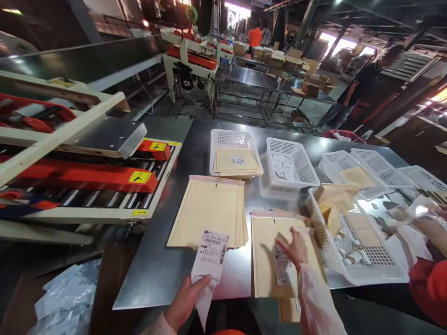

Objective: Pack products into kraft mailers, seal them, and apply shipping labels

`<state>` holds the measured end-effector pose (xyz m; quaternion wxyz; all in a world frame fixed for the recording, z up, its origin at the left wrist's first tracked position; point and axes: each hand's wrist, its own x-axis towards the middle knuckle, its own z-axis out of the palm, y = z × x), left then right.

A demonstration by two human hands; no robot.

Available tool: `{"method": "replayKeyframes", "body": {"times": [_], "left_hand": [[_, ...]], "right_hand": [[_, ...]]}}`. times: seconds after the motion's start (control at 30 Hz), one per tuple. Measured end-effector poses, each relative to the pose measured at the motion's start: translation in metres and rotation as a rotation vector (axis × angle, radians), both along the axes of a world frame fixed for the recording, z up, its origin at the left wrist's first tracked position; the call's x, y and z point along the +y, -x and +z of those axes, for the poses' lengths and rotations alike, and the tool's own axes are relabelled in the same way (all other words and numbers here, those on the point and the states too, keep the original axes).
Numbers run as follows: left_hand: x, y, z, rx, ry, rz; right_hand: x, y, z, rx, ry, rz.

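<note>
My left hand (187,300) grips a printed shipping label (211,251) between thumb and fingers, its lower end hanging down as a pointed strip. Behind it lies a stack of yellowish padded envelopes (213,204) with pink flap edges. On a second envelope stack (263,246) to the right, a label (283,270) sits on the top envelope. My right hand (295,249) is over that label's edge, fingers spread and seeming to press on it. Beneath the table's front edge, part of another envelope (289,311) shows.
White baskets stand behind: one with envelopes (216,139), another with slips (296,153). A fuller basket (370,274) borders my right side, near a co-worker's hand (433,228). A roller conveyor machine (139,214) flanks the metal table (139,288) at left. Plastic bags (68,298) lie lower left.
</note>
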<state>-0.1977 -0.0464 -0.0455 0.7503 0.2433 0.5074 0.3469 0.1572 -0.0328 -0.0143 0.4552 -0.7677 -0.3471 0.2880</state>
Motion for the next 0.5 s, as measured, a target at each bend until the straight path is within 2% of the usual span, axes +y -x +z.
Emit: {"method": "replayKeyframes", "body": {"times": [0.07, 0.1, 0.17, 0.23, 0.33, 0.4, 0.5], "left_hand": [[0.004, -0.010, 0.005, 0.008, -0.056, -0.090], [0.007, -0.011, 0.008, 0.001, -0.085, -0.165], [0.015, -0.008, 0.015, -0.065, -0.140, -0.301], [0.024, -0.001, 0.022, -0.135, -0.198, -0.300], [0.034, 0.008, 0.022, -0.019, -0.246, -0.147], [0.036, 0.008, 0.015, 0.100, -0.233, -0.074], [0.036, 0.003, 0.000, 0.169, -0.224, 0.030]], "right_hand": [[0.006, 0.058, -0.002, 0.150, 0.010, 0.277], [0.007, 0.090, -0.003, 0.312, 0.004, 0.471], [0.005, 0.147, -0.003, 0.510, -0.033, 0.569], [0.000, 0.184, -0.002, 0.638, -0.024, 0.633], [0.003, 0.199, 0.002, 0.695, 0.041, 0.746], [0.014, 0.195, 0.003, 0.609, 0.088, 0.756], [0.036, 0.191, 0.001, 0.418, 0.147, 0.797]]}}
